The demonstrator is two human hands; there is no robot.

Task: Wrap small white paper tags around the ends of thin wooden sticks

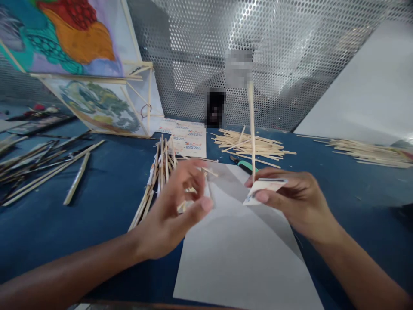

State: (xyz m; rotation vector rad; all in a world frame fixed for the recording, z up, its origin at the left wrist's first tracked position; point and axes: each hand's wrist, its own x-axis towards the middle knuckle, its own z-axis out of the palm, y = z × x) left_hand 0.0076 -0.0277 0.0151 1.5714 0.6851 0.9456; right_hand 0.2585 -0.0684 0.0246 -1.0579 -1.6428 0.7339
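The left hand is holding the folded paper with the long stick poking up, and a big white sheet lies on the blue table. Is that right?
Not quite: the right hand, not the left, is holding the folded paper with the long stick poking up. The head view shows it. The big white sheet does lie on the blue table.

A folded card [271,185] is above the paper sheet [238,258] on the table [355,206]. A stick bundle [157,170] lies left of the sheet, a stick pile [268,147] behind.
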